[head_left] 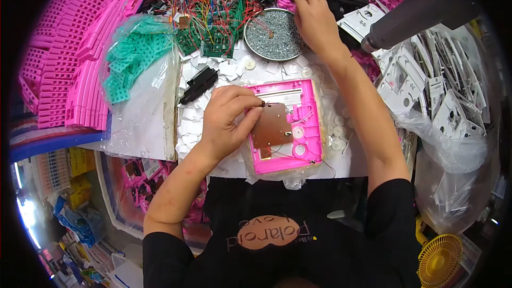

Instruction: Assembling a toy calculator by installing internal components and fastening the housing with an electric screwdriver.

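Note:
A bright pink plastic housing (317, 128) lies open side up on the table in front of me. Inside it sits a brown circuit board (273, 127), with thin wires and a white strip around it. My left hand (228, 121) is closed in a pinch at the board's upper left corner, where a small dark piece shows by the fingertips. Farther off, my right hand (316, 21) hovers at the right rim of a round metal bowl of screws (274, 34). Its thumb and fingers are apart, and I see nothing in them.
A black plastic part (199, 84) lies left of the housing among white pieces. Wired green circuit boards (216, 21) are heaped behind. Pink parts (69, 48) and bagged green pieces (133, 58) fill the left, white plates (453, 80) the right. A dark tool (410, 13) overhangs the right.

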The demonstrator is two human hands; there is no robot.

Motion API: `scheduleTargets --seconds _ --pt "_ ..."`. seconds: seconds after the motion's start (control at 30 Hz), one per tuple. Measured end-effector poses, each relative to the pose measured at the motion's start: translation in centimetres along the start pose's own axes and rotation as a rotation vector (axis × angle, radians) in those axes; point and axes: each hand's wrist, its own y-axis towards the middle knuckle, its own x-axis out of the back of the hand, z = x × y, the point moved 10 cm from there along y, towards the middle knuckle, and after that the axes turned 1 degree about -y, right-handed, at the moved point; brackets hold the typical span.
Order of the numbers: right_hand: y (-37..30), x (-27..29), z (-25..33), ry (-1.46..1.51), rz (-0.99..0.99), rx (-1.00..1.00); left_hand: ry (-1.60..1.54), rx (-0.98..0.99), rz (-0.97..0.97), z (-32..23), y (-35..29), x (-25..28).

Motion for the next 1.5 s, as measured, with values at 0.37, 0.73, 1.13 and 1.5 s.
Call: scheduleTargets --seconds 0.37,0.73,1.13,1.5 --pt "2.3 3.2 -8.2 0.485 -0.144 -0.499 0.141 -0.103 -0.057 -1.4 -0.7 0.5" --pt "-6.0 16.1 13.8 0.314 0.412 0.097 0.204 -0.118 -0.056 -0.7 -0.8 0.8" --pt "-10.4 12.1 11.6 0.538 0.581 0.006 0.099 -0.066 0.165 -1.0 0.0 0.2" --pt "-9.9 11.7 11.7 0.574 0.531 0.051 0.214 -0.243 0.528 -2.8 2.6 -2.5"
